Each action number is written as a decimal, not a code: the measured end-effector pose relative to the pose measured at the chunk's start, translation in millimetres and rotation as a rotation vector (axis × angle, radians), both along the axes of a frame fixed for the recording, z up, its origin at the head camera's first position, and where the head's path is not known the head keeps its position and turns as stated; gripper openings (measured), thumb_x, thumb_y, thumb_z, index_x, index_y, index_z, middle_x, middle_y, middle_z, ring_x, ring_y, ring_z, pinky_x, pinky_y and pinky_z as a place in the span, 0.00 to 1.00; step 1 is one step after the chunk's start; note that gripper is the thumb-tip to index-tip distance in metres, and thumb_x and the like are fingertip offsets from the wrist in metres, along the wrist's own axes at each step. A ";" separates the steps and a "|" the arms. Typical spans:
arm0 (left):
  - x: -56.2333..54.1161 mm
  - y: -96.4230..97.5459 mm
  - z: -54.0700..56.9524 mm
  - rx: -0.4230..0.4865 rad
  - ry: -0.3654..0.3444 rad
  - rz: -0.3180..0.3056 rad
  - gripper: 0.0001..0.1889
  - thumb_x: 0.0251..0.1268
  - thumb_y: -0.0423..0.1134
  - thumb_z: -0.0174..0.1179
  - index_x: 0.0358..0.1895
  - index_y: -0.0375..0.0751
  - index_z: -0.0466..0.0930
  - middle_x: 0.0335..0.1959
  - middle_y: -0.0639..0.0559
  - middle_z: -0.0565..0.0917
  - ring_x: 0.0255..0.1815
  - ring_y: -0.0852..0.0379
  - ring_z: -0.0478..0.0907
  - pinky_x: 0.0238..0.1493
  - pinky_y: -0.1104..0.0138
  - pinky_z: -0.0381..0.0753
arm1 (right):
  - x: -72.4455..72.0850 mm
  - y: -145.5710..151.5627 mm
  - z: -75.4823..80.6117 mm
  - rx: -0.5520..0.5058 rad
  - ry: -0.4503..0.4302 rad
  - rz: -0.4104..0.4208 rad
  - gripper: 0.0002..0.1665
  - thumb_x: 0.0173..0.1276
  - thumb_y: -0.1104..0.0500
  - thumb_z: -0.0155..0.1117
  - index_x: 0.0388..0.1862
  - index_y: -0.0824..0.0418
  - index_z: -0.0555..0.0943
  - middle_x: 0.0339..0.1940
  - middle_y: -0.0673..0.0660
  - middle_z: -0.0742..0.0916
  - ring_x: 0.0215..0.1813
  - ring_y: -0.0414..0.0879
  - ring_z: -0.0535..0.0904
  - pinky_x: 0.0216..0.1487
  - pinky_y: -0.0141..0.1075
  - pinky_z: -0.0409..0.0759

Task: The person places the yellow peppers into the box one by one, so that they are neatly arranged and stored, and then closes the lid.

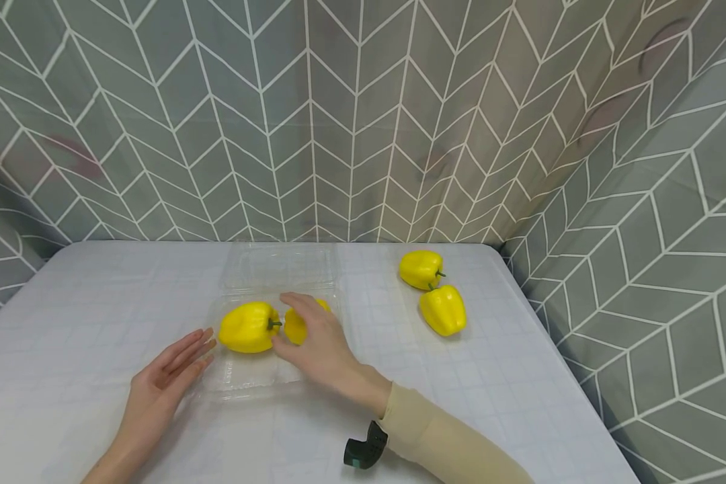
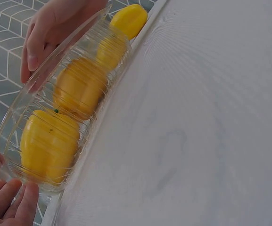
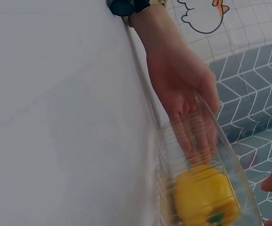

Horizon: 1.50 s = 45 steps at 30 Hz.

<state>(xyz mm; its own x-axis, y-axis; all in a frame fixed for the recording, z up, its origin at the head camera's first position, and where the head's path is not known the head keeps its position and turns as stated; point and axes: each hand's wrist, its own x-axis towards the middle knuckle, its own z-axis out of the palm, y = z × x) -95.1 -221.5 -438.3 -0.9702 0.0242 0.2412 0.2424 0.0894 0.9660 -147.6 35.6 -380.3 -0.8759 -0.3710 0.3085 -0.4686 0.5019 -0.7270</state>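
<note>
A clear plastic clamshell box point(image 1: 260, 386) lies open on the table, its lid folded back. Inside sits a yellow bell pepper point(image 1: 248, 327), stem toward the right. Beside it lies a second yellow bell pepper point(image 3: 204, 193), partly covered in the head view by my right hand point(image 1: 320, 339). That hand hovers over this pepper with thumb and fingers spread; whether the fingertips touch it is hard to tell. My left hand point(image 1: 163, 376) is at the box's left edge, fingers extended, tips by the first pepper. Through the clear wall, both peppers show in the left wrist view.
Two more yellow bell peppers, one farther back point(image 1: 421, 269) and one nearer point(image 1: 444, 310), lie on the table to the right of the box. A white cloth covers the table point(image 1: 97, 289). Patterned grey curtains point(image 1: 339, 121) hang behind and at the right.
</note>
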 end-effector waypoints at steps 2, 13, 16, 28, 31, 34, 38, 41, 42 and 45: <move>0.0 0.1 0.3 -0.012 -0.003 0.006 0.27 0.73 0.29 0.57 0.73 0.31 0.63 0.68 0.59 0.77 0.63 0.70 0.77 0.58 0.79 0.80 | 0.2 3.7 -0.9 -0.008 0.012 0.001 0.34 0.65 0.56 0.68 0.70 0.56 0.73 0.71 0.50 0.77 0.72 0.46 0.71 0.74 0.44 0.72; -0.9 -0.9 0.0 -0.014 0.004 0.006 0.27 0.74 0.30 0.56 0.73 0.29 0.62 0.69 0.56 0.76 0.63 0.70 0.77 0.58 0.79 0.79 | 0.4 20.4 -6.5 -0.054 0.061 -0.021 0.33 0.65 0.59 0.68 0.69 0.57 0.73 0.69 0.52 0.78 0.71 0.46 0.72 0.75 0.41 0.71; -0.6 -0.8 0.4 -0.028 0.003 0.015 0.27 0.74 0.30 0.56 0.73 0.29 0.63 0.69 0.56 0.76 0.63 0.71 0.77 0.58 0.81 0.79 | 0.2 25.3 -6.9 -0.074 0.079 -0.028 0.33 0.65 0.59 0.68 0.69 0.59 0.74 0.68 0.53 0.79 0.71 0.46 0.73 0.74 0.41 0.73; 0.0 -0.6 1.0 -0.049 -0.004 0.033 0.27 0.73 0.30 0.57 0.73 0.32 0.64 0.69 0.56 0.77 0.63 0.70 0.77 0.58 0.81 0.78 | -0.7 54.6 -11.0 -0.133 0.036 -0.070 0.32 0.66 0.59 0.67 0.69 0.53 0.74 0.69 0.46 0.77 0.72 0.44 0.71 0.75 0.47 0.71; -0.8 -0.2 0.3 -0.049 -0.008 0.033 0.27 0.73 0.30 0.57 0.73 0.32 0.64 0.69 0.55 0.76 0.63 0.69 0.77 0.58 0.81 0.78 | -0.8 64.5 -12.0 -0.139 0.012 -0.097 0.32 0.67 0.59 0.66 0.70 0.51 0.73 0.69 0.44 0.77 0.72 0.44 0.71 0.74 0.48 0.71; -0.9 0.2 0.3 -0.038 -0.011 0.029 0.27 0.74 0.31 0.57 0.73 0.31 0.64 0.69 0.56 0.76 0.63 0.69 0.77 0.58 0.80 0.79 | -2.0 74.2 -12.9 -0.112 0.024 -0.122 0.32 0.68 0.58 0.66 0.70 0.52 0.73 0.69 0.44 0.77 0.71 0.46 0.72 0.73 0.49 0.73; -0.6 0.3 0.3 -0.023 -0.015 0.018 0.27 0.74 0.31 0.57 0.73 0.31 0.63 0.69 0.56 0.76 0.63 0.69 0.77 0.58 0.80 0.79 | -4.5 87.8 -13.0 -0.089 0.031 -0.165 0.31 0.68 0.58 0.66 0.70 0.52 0.73 0.69 0.45 0.77 0.69 0.49 0.74 0.72 0.49 0.74; -0.3 0.7 0.2 -0.023 -0.016 0.016 0.28 0.73 0.30 0.57 0.73 0.32 0.63 0.69 0.57 0.76 0.63 0.70 0.77 0.57 0.80 0.79 | -6.3 98.4 -11.8 -0.080 0.027 -0.199 0.31 0.68 0.58 0.67 0.70 0.52 0.74 0.69 0.46 0.77 0.68 0.50 0.74 0.72 0.50 0.74; -0.3 0.7 0.2 -0.020 -0.016 0.014 0.28 0.73 0.30 0.57 0.73 0.32 0.63 0.69 0.57 0.76 0.63 0.69 0.77 0.57 0.80 0.79 | -6.7 102.1 -11.4 -0.076 0.025 -0.211 0.31 0.68 0.59 0.67 0.70 0.51 0.74 0.69 0.47 0.77 0.68 0.51 0.74 0.72 0.50 0.74; -0.2 1.0 0.7 -0.016 -0.012 0.013 0.28 0.73 0.30 0.57 0.73 0.31 0.63 0.69 0.57 0.77 0.63 0.69 0.77 0.58 0.79 0.80 | -8.8 113.6 -11.1 -0.077 0.001 -0.240 0.31 0.68 0.60 0.67 0.69 0.51 0.74 0.70 0.48 0.77 0.68 0.52 0.73 0.72 0.52 0.73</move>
